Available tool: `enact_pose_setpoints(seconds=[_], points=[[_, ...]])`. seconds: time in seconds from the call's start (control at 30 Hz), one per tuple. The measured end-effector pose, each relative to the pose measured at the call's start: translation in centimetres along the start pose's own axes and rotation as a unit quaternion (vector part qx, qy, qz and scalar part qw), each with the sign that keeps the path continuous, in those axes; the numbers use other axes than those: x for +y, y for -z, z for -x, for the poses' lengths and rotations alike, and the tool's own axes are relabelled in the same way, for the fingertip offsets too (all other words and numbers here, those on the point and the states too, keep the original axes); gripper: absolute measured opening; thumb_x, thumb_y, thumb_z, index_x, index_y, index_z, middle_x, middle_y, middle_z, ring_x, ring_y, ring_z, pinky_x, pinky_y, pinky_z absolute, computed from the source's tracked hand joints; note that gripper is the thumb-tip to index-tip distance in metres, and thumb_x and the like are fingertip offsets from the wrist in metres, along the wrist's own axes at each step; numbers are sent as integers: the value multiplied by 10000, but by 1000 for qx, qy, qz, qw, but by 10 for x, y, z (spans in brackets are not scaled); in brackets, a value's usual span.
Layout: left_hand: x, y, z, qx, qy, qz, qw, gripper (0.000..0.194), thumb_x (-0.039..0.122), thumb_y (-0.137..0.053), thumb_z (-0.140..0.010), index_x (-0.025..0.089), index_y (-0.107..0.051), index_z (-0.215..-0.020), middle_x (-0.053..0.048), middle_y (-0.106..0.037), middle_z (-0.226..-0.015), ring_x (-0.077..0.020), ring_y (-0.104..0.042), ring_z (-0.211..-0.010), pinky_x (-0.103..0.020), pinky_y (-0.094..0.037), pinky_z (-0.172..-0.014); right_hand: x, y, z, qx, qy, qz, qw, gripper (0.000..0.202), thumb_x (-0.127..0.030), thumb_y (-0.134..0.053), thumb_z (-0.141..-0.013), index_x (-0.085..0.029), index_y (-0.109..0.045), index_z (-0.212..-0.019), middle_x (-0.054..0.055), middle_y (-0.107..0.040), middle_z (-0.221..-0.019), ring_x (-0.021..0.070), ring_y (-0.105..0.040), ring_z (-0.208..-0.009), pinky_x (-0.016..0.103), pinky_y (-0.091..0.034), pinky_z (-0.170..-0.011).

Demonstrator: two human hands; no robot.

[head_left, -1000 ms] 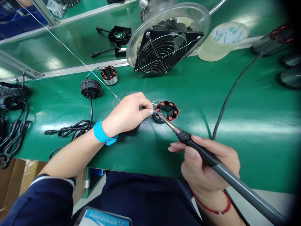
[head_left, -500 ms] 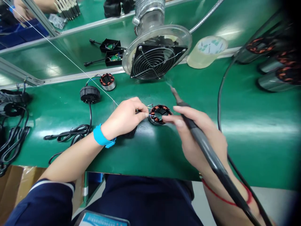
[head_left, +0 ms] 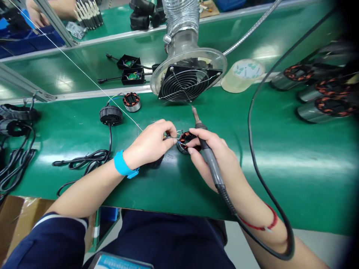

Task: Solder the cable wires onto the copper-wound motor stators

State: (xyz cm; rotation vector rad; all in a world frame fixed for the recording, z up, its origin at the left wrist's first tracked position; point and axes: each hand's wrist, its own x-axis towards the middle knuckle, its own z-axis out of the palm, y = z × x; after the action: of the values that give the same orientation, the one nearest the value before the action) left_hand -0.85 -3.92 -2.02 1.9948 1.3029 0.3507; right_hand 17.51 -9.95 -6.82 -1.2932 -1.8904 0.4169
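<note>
copper-wound stator ring [head_left: 186, 141], thin leads pinched in left hand [head_left: 151, 144], soldering iron [head_left: 207, 157] gripped in right hand [head_left: 215, 160]

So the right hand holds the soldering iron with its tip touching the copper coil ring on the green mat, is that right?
Not quite. In the head view the right hand holds the soldering iron, but its tip points up and away, clear of the copper coil ring on the green mat.

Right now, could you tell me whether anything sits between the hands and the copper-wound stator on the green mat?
Nothing visible does. The left hand pinches fine wires at the stator and the right hand, carrying the soldering iron tip-up, touches its near side.
</note>
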Motion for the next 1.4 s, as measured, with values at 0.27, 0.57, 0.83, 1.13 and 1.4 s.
enact_pose_setpoints(seconds=[0.27,0.57,0.83,1.13,1.4], points=[[-3,32,5,-189,142,166,957,178,295,-570,-851,147,-563,-751,8,-586,-639,-109,-558,-609,-223,-421,-598,23,-11,-11,-60,63,1,996,482,-209,-550,-843,-240,-409,-1303,97,-625,-1173,289,-578,-1087,482,-466,-924],[-1,9,-2,-79,134,118,981,202,298,-620,-787,111,-692,-758,33,-519,-599,-73,-401,-562,-218,-320,-557,19,-14,4,-49,75,-12,996,451,-199,-547,-845,-201,-444,-1284,107,-620,-1107,287,-566,-1037,471,-449,-909],[13,25,-7,-148,227,151,950,253,330,-567,-832,129,-625,-689,36,-470,-562,-63,-369,-489,-205,-286,-481,23,-8,5,-34,63,-55,996,475,-236,-572,-870,-190,-411,-1315,125,-624,-1184,282,-571,-1089,459,-454,-928],[9,18,-15,-75,265,216,937,111,207,-724,-679,113,-668,-660,31,-545,-557,-52,-409,-506,-204,-325,-525,17,-8,4,-18,48,-60,997,427,-205,-550,-861,-204,-443,-1275,113,-641,-1156,287,-590,-1048,462,-477,-878],[18,17,-17,-101,241,207,943,124,240,-737,-722,117,-722,-738,22,-599,-582,-68,-465,-544,-225,-384,-605,16,-10,4,-15,50,-57,997,429,-179,-536,-862,-178,-446,-1282,131,-633,-1144,293,-576,-1038,458,-493,-838]])
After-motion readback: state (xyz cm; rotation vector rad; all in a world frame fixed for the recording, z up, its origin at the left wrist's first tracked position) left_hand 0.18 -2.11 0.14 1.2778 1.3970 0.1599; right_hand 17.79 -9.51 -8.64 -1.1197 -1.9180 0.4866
